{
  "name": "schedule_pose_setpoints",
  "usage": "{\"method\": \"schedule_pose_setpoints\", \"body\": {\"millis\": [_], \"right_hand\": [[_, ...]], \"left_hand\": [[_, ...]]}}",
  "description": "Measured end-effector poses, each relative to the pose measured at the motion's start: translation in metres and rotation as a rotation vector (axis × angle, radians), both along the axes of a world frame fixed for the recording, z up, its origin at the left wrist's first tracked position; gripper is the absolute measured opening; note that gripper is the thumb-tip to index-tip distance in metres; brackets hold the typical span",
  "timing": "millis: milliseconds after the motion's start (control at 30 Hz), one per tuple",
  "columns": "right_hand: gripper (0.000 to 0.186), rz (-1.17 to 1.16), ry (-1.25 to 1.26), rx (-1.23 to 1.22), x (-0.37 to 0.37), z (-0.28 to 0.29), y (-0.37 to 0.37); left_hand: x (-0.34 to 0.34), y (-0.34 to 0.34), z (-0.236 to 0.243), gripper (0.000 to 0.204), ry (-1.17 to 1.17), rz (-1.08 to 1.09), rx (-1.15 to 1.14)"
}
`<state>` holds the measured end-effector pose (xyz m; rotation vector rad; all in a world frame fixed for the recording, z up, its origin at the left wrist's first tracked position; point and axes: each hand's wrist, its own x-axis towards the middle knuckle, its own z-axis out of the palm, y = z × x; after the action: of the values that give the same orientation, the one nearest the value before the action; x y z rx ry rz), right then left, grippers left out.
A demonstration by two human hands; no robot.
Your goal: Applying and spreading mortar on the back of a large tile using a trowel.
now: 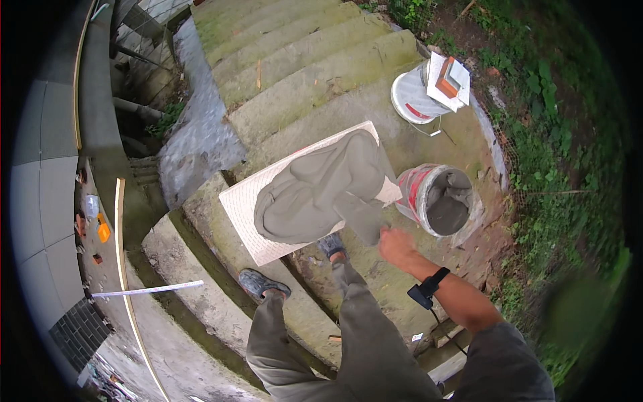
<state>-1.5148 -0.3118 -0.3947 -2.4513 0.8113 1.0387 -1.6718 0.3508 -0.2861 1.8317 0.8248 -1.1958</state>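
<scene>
A pale textured board [238, 204] lies across the concrete steps in front of my feet, with a thick heap of wet grey mortar [295, 201] spread over most of it. My right hand [395, 246] is closed on the handle of a mortar-coated trowel [358, 221], whose blade rests against the lower right part of the heap. Right of the board stands a bucket [412, 194] with red markings, holding grey mortar. My left hand is out of sight.
A white bucket [408, 97] with stacked pieces [445, 80] on top stands on the upper right. Concrete steps [281, 80] rise ahead. Green plants [549, 187] line the right edge. A long wooden strip [120, 248], a crossing straight bar [154, 288] and an orange tool [102, 231] lie left.
</scene>
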Motion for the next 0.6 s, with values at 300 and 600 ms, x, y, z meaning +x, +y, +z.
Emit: {"method": "schedule_pose_setpoints", "body": {"millis": [300, 600], "right_hand": [[0.023, -0.080, -0.213, -0.110, -0.061, -0.029, -0.026], [0.015, -1.522, -0.323, 0.479, -0.022, -0.055, 0.184]], "left_hand": [[-0.007, 0.001, 0.003, 0.027, 0.006, -0.009, 0.027], [-0.036, 0.015, 0.038, 0.027, 0.001, 0.081, 0.131]]}}
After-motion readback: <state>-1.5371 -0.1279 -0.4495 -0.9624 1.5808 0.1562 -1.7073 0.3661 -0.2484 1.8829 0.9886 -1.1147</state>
